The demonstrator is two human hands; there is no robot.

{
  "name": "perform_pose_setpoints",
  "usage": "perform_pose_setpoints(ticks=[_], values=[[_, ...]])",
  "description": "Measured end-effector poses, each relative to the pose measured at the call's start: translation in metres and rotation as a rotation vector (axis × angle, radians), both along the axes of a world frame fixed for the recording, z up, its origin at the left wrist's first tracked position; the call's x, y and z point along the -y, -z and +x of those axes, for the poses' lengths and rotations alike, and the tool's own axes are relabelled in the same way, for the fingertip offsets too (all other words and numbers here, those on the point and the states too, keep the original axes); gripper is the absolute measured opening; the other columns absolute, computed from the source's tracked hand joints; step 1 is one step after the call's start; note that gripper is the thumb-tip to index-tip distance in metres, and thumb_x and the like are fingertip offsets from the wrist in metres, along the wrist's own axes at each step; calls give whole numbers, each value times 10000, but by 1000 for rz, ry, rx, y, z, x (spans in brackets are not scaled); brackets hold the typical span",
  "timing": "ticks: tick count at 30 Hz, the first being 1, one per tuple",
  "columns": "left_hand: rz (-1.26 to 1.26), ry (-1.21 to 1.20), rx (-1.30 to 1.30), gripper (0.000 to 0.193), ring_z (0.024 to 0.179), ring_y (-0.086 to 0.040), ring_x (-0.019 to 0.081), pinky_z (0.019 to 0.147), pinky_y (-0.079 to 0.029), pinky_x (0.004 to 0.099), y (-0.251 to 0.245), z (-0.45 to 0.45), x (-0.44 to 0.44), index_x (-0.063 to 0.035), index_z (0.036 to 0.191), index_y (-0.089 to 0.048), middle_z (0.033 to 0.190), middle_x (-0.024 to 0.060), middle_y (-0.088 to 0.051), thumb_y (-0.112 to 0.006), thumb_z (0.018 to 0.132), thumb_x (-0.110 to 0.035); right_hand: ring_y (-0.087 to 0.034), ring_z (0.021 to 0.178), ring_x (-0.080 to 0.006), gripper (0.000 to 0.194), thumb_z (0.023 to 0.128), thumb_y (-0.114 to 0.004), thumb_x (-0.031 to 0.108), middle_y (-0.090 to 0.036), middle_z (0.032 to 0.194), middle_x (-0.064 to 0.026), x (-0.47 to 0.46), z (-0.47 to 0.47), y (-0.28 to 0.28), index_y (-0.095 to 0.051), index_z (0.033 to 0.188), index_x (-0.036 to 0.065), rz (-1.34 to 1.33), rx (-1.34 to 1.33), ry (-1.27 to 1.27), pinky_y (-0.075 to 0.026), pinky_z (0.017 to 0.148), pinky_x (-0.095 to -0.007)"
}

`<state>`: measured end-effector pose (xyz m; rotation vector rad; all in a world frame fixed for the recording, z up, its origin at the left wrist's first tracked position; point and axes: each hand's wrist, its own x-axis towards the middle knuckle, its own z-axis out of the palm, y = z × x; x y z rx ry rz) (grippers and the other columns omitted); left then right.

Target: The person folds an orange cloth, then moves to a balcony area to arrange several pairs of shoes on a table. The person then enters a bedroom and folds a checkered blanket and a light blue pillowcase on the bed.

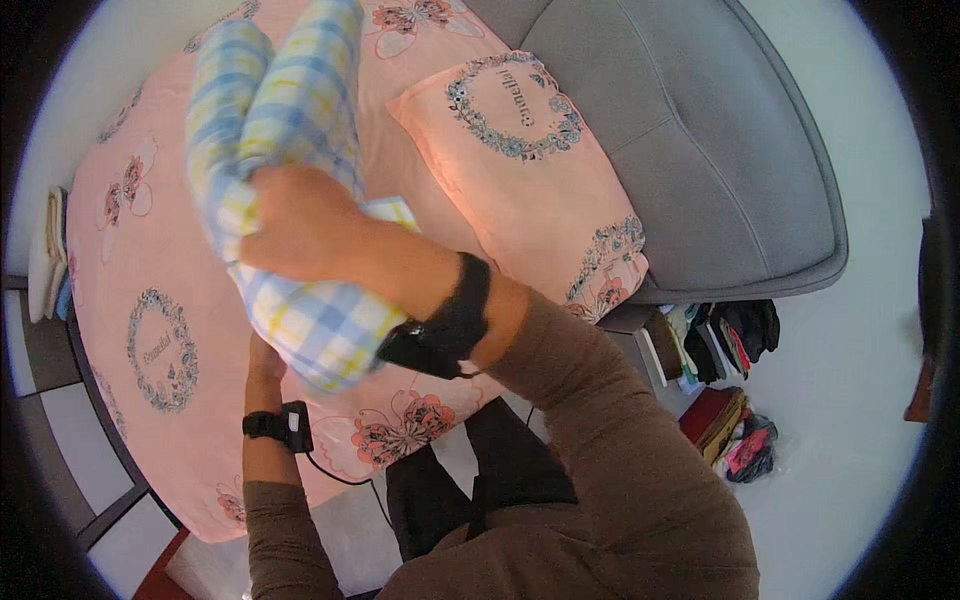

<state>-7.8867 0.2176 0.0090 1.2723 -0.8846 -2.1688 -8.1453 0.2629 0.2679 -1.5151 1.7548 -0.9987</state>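
Note:
A blue, white and yellow plaid cloth (307, 112) hangs over the bed, bunched into two long, leg-like lengths at the far end. My right hand (300, 221), slightly blurred, grips its middle with the fingers curled in. A lower fold of the cloth droops beneath my right wrist. My left hand (266, 360) is mostly behind this fold, with only the part by the wrist showing. Whether its fingers hold the cloth is hidden. Both wrists carry black straps with small devices, and a cable runs from the left one.
Under the cloth lies a pink bedsheet (217, 442) with butterfly and wreath prints. A matching pillow (517, 180) rests against the grey padded headboard (720, 150). Folded clothes (720, 341) and several bundled items (731, 435) sit at the right. Folded fabric (49, 255) stands at the far left.

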Motion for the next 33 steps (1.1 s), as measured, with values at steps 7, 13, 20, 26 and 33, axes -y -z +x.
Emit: perform_pose_setpoints(ticks=[7, 13, 20, 26, 33], values=[[377, -296, -174, 653, 1225, -466, 317, 991, -404, 494, -8, 33, -15, 8, 1344, -388, 1335, 171, -491, -437, 944, -506, -612, 903, -274, 313, 750, -673, 177, -588, 959, -109, 41, 176, 116, -666, 1023, 24, 80, -720, -142, -511, 683, -386], [398, -441, -281, 603, 1306, -387, 309, 1041, -356, 491, 24, 77, -41, -14, 1279, -427, 1363, 165, -472, -482, 932, -505, -553, 947, -283, 368, 894, -534, 323, -585, 1024, -112, -54, 222, 260, -573, 1111, 28, 555, 39, -65, -383, 870, -430], [306, -56, -20, 564, 1194, -479, 268, 980, -400, 430, 72, 28, -57, -33, 1347, -429, 1278, 136, -514, -548, 932, -395, -600, 703, -198, 216, 894, -584, 261, -606, 820, -73, -320, -57, 470, -607, 1008, 79, 483, 1156, 1084, -504, 586, -348], [-324, 244, 563, 688, 1266, -393, 285, 1036, -319, 383, 127, -85, -99, 23, 1389, -347, 1387, 163, -401, -664, 832, -229, -551, 704, -179, 342, 835, -693, 343, -590, 838, -53, -382, -177, 461, -603, 1028, 75, 518, 758, 1485, -426, 559, -295], [-89, 545, 444, 647, 1165, -483, 233, 1007, -363, 368, 82, -217, -185, -12, 1375, -388, 1270, 115, -506, -654, 861, -300, -553, 1013, -225, 556, 851, -684, 359, -576, 1145, -107, -333, -187, 366, -512, 1214, -27, 108, 1390, 1270, -451, 869, -357]])
